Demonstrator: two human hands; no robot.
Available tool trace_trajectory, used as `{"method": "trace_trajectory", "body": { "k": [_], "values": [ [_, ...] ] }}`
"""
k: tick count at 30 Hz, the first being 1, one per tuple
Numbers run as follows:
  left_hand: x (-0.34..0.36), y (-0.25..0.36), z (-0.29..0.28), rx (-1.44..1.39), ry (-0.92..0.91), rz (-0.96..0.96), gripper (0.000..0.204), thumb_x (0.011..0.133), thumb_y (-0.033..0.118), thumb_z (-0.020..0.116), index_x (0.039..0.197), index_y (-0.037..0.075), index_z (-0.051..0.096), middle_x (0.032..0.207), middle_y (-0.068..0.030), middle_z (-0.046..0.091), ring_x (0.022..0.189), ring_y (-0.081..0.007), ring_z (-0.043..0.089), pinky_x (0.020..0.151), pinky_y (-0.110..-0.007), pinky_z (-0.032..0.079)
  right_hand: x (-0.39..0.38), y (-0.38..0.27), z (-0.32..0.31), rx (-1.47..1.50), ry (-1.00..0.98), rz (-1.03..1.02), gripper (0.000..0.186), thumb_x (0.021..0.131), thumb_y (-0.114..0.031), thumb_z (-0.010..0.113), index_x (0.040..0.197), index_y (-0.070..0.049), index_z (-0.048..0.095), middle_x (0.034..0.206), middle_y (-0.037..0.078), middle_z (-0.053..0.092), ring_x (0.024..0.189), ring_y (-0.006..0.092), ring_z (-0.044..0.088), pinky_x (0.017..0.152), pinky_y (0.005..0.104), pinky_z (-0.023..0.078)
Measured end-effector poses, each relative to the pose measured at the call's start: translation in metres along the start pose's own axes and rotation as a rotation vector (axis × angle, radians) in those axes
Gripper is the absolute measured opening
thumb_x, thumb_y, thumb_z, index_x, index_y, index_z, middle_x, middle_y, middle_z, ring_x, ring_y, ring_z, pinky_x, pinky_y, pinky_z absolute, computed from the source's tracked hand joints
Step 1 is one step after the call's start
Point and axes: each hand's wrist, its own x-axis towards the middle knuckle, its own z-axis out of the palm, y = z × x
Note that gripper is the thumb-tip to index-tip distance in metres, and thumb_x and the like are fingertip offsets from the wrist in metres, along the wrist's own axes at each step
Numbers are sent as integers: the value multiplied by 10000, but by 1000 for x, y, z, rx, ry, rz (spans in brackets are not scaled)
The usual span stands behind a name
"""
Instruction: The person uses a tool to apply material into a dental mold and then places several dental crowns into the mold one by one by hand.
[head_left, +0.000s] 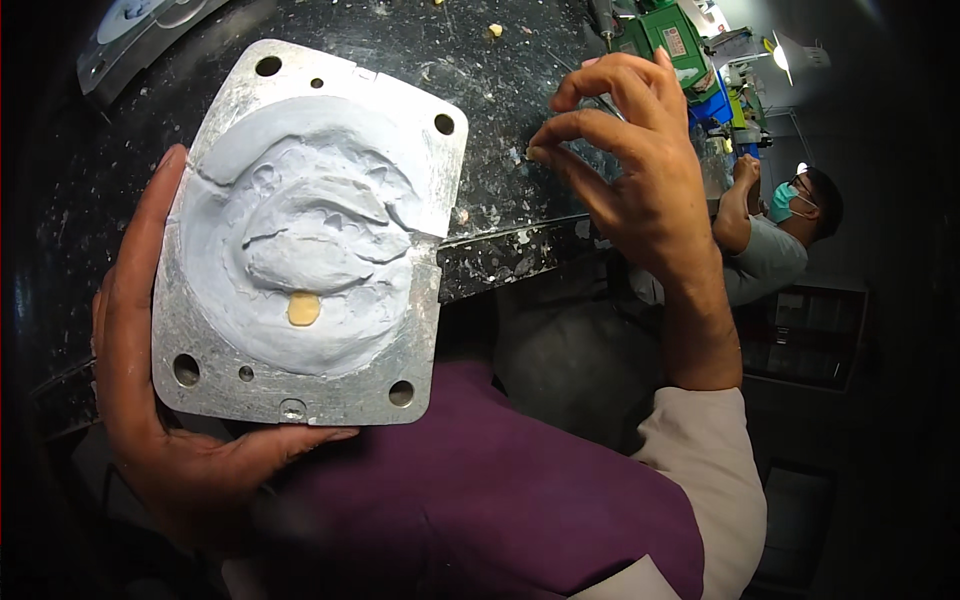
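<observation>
My left hand (150, 430) grips a metal dental flask half (215, 385) by its left side and lower edge, tilted up above the dark bench. Holes show near the flask's corners. Pale grey plaster (290, 340) fills it, shaped into a curved ridge with tooth-like hollows and cracked pieces in the middle. A small yellow piece (304, 309), perhaps wax, sits in the plaster below the raised centre. To the right, apart from the flask, my right hand (645, 160) is raised with thumb and index fingertips together. Whatever they may pinch is too small to make out.
The black bench (500, 90) is spattered with white specks and holds a yellow crumb (495, 31). Another metal flask part (140, 50) lies at the far left. A green box (672, 45), blue container (712, 105) and lamp (785, 58) stand far right, near a masked person (770, 225).
</observation>
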Motion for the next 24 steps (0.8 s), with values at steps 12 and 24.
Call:
{"method": "trace_trajectory", "body": {
  "k": [12, 24],
  "values": [
    [-1, 8, -6, 169, 56, -35, 1308, 495, 472, 986, 1547, -32, 394, 1573, -206, 469, 1360, -320, 549, 1133, -461, 388, 59, -37, -36, 373, 4, -117, 170, 768, -47, 849, 929, -37, 796, 1114, 50, 644, 1125, 200, 590, 992, 373, 449],
    [-2, 4, 6, 115, 193, -25, 1263, 417, 421, 984, 1497, -11, 492, 1473, -166, 587, 1291, -302, 603, 1080, -446, 414, 103, -78, -25, 420, -106, -337, 170, 791, -44, 831, 955, -41, 786, 1070, 64, 680, 1094, 189, 613, 950, 365, 479]
  ]
}}
